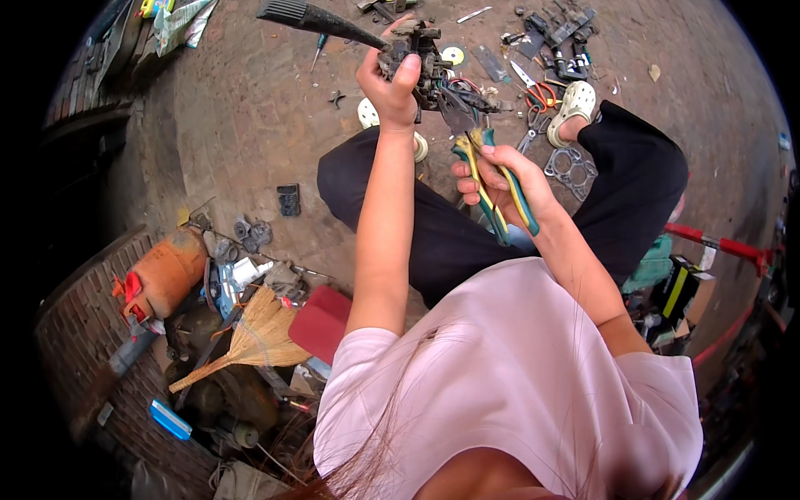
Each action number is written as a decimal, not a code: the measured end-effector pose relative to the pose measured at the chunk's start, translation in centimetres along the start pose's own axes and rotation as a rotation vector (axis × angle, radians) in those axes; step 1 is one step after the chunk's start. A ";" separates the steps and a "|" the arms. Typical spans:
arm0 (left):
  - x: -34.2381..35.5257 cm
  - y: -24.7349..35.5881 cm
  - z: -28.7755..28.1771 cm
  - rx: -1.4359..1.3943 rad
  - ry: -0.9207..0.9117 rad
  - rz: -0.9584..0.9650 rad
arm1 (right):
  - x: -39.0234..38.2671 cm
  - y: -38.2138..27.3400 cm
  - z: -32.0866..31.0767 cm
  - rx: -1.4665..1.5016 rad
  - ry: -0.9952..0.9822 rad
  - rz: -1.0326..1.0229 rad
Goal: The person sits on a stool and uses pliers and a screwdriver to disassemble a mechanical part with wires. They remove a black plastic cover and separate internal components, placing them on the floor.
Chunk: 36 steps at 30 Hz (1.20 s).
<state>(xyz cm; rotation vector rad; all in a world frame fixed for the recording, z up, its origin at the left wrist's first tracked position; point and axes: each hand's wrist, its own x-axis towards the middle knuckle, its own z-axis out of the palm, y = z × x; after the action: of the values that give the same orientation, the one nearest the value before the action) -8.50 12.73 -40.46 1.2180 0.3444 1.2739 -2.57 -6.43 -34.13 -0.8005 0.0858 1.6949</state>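
My left hand (393, 98) is closed around a dirty black stalk switch assembly (421, 62), held up in front of me. Its long ribbed lever (329, 25) sticks out to the upper left, and thin wires hang from its right side. My right hand (512, 179) grips pliers (477, 140) with green and yellow handles. The plier jaws point up at the lower right part of the assembly; whether they bite on a wire or on the housing I cannot tell. Both handles are a little spread in my palm.
Scissors with orange handles (542, 94), a metal gasket (571, 171) and a pile of black parts (571, 42) lie ahead right. A screwdriver (320, 46) lies ahead left. At my left are a black block (288, 200), an orange gas cylinder (171, 271) and a straw broom (258, 333).
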 end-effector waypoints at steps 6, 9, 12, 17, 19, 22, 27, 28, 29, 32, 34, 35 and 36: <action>-0.3 0.2 0.8 -0.084 0.084 -0.029 | -0.1 0.5 0.3 0.117 -0.030 -0.035; -0.6 0.0 0.7 -0.064 0.106 -0.051 | 0.0 1.3 -0.3 0.211 -0.097 -0.047; -0.8 -0.1 0.8 -0.073 0.127 -0.062 | 0.3 2.2 -0.6 0.486 -0.216 -0.039; -1.1 -0.5 1.6 -0.553 0.337 -0.303 | 2.4 2.4 -0.4 0.613 -0.400 -0.120; -0.1 -0.8 0.2 -0.546 0.267 -0.302 | 2.2 2.1 0.1 0.547 -0.319 -0.075; 0.5 -1.2 -0.1 -0.425 0.177 -0.199 | 1.6 2.0 -1.3 0.471 -0.354 -0.032; 0.3 -0.2 -0.1 -0.232 0.027 -0.097 | 0.3 0.6 -1.9 0.096 -0.191 -0.031; 0.2 0.4 0.1 -0.134 0.013 -0.076 | -0.2 0.5 -2.0 -0.028 -0.135 -0.030; 0.1 0.4 -0.1 -0.078 0.042 -0.078 | -0.7 0.4 -1.9 -0.152 -0.084 -0.032; 0.2 0.0 -0.6 0.041 0.104 -0.063 | -1.7 0.5 -2.1 -0.386 0.050 -0.108; 0.2 -0.2 -0.9 0.037 0.149 -0.126 | -1.9 0.2 -2.5 -0.600 0.146 -0.228; 0.1 -0.4 -1.2 0.038 0.170 -0.158 | -1.3 0.2 -2.5 -0.742 0.237 -0.362; 0.4 -0.8 -1.4 0.013 0.176 -0.186 | -0.4 0.0 -2.4 -0.883 0.331 -0.500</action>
<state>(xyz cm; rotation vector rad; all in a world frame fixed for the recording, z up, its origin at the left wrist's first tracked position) -9.00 13.88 -41.54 1.0610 0.5812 1.2207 -1.43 -7.80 -35.71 -1.5953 -0.6290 1.0676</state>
